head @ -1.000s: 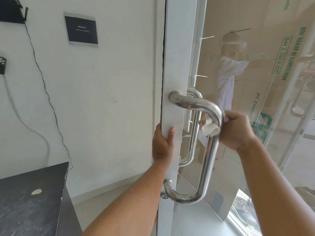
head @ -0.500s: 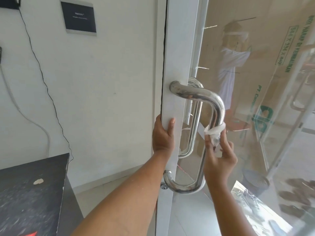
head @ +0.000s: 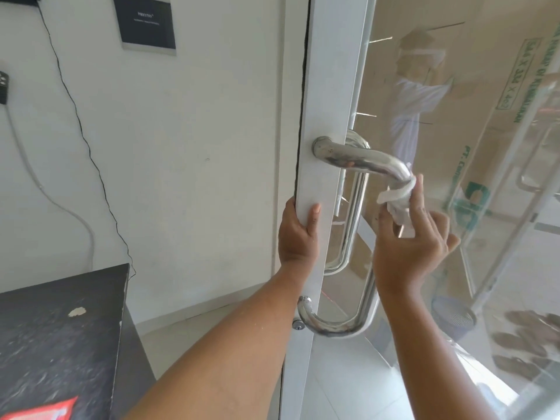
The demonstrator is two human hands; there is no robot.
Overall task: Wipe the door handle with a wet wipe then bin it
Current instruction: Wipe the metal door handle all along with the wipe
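Note:
A shiny steel D-shaped door handle (head: 357,160) is fixed to the white frame of a glass door (head: 327,86). My right hand (head: 409,253) holds a crumpled white wet wipe (head: 397,197) against the handle's upper bend, fingers spread behind the vertical bar. My left hand (head: 298,234) grips the door's white edge between the handle's two mounts. A second matching handle (head: 351,213) shows through the glass on the far side.
A dark speckled counter (head: 54,334) with a red packet (head: 39,412) at its near edge stands at the lower left. A blue mesh bin (head: 453,318) is visible through the glass at the right. A black plaque (head: 145,24) and cables hang on the white wall.
My right hand turned from gripping the bar from the right to reaching up from below, then carried the wipe up to the handle's upper bend. The left hand stayed on the door edge.

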